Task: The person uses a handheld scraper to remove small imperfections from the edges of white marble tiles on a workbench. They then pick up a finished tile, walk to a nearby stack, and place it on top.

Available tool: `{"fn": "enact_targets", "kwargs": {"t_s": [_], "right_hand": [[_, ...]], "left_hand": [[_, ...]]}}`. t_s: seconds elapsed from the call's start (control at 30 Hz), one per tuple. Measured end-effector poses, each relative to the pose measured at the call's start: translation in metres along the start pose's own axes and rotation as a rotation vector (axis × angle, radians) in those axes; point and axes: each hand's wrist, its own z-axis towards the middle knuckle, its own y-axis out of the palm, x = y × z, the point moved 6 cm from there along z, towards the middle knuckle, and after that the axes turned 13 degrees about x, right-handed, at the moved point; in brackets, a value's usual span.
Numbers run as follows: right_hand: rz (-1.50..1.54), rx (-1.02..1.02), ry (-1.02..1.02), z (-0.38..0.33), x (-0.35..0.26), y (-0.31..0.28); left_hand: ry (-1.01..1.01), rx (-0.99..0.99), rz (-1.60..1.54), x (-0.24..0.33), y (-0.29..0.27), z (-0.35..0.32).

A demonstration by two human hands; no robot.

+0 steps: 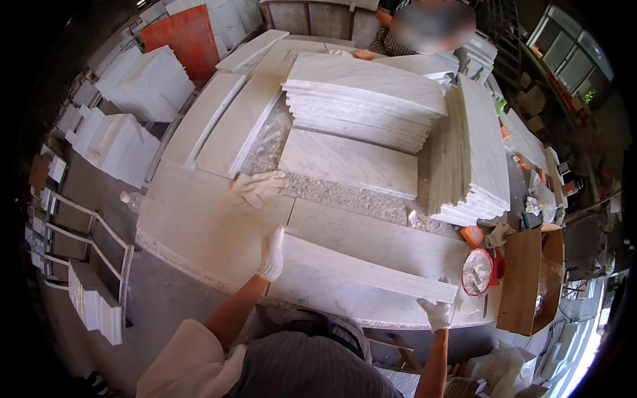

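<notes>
A long white marble slab is between my hands near the front of the worktable, tilted up with its narrow edge upward. My left hand, in a white knit glove, grips the slab's left end. At the right end, my gloved right hand holds the lower corner, its fingers partly hidden behind the stone. Beyond it, another marble slab lies flat in front of a stack of slabs. An empty white glove rests on the table to the left.
More slabs stand on edge in a row at the right. A bucket of white paste, an orange block and a cardboard box are near the right front. Another person is at the far side. A metal rack stands left.
</notes>
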Motion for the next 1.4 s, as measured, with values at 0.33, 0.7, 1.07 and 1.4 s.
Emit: {"fn": "enact_targets", "kwargs": {"t_s": [0.33, 0.7, 1.07, 1.4], "right_hand": [[0.220, -0.083, 0.202, 0.019, 0.072, 0.003], [0.218, -0.198, -0.197, 0.029, 0.025, 0.008], [-0.004, -0.177, -0.241, 0.033, -0.003, 0.001], [-0.055, -0.233, 0.089, -0.052, -0.013, -0.010]], "left_hand": [[-0.363, 0.085, -0.362, 0.002, 0.001, -0.020], [-0.318, 0.149, -0.594, -0.001, 0.018, -0.016], [-0.298, 0.155, -0.543, -0.013, 0.008, -0.001], [-0.400, 0.138, -0.398, 0.030, 0.085, 0.031]]}}
